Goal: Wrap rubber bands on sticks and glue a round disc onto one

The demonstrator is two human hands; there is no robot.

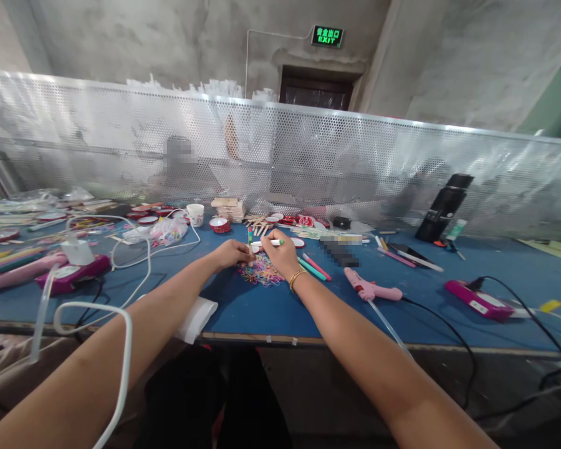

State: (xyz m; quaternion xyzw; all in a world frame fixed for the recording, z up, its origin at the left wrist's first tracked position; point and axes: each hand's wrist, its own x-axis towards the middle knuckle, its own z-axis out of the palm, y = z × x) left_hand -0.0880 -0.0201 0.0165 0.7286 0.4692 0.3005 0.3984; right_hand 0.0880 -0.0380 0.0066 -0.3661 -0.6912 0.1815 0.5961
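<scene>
My left hand [234, 254] is closed on a small upright stick [250, 236] with green and red colouring, above a pile of colourful rubber bands [264, 272]. In my right hand [280, 252] is a white marker with a green end [275, 242], its other end pointing left at the stick. The two hands are close together, and the marker's tip is too small to make out. Just right of the pile lie a green marker [314, 268] and a pink marker [316, 265].
A pink glue gun [371, 289] with a cable lies on the right, near a purple box [477, 300]. Further back stands a black bottle [444, 209]. White cable loops [127, 349] cross the left side. A paper cup [195, 215] and red lids [219, 225] stand behind.
</scene>
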